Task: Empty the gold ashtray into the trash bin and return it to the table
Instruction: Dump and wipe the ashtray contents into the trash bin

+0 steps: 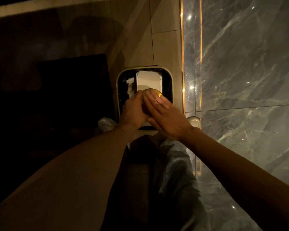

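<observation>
The gold ashtray (154,92) is held upside down over the open trash bin (118,90), which stands on the floor straight below me. My left hand (134,109) grips the ashtray's left side from underneath. My right hand (167,117) lies flat, fingers spread, on the ashtray's upturned bottom. Most of the ashtray is hidden by both hands; only its far gold edge shows. Inside the bin a white box (148,80) and some pale scraps rest on a black liner.
A dark piece of furniture (70,90) stands left of the bin. A grey marble wall with gold trim (240,80) runs along the right. My legs and shoes (105,125) are just behind the bin on beige floor tiles.
</observation>
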